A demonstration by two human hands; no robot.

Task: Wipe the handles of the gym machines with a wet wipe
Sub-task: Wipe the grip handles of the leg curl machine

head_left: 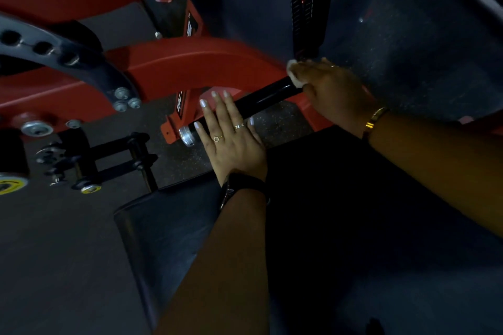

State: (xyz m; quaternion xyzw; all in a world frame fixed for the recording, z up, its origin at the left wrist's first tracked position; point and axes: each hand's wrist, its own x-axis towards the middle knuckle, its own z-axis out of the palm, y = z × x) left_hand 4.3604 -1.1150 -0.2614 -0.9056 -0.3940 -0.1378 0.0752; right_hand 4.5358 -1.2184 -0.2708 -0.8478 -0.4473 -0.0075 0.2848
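Observation:
A black handle with a silver end cap juts from the red machine arm at the centre of the head view. My left hand lies flat on the handle's near end, fingers straight. My right hand is wrapped over the handle's far end, where it meets the red arm. It holds a white wet wipe against the handle. Most of the wipe is hidden under the fingers.
A dark padded seat sits below my left forearm. Left of it are a black adjustment plate with holes, silver bolts and a black lever with yellow caps. The grey weight-stack shroud rises behind my right hand.

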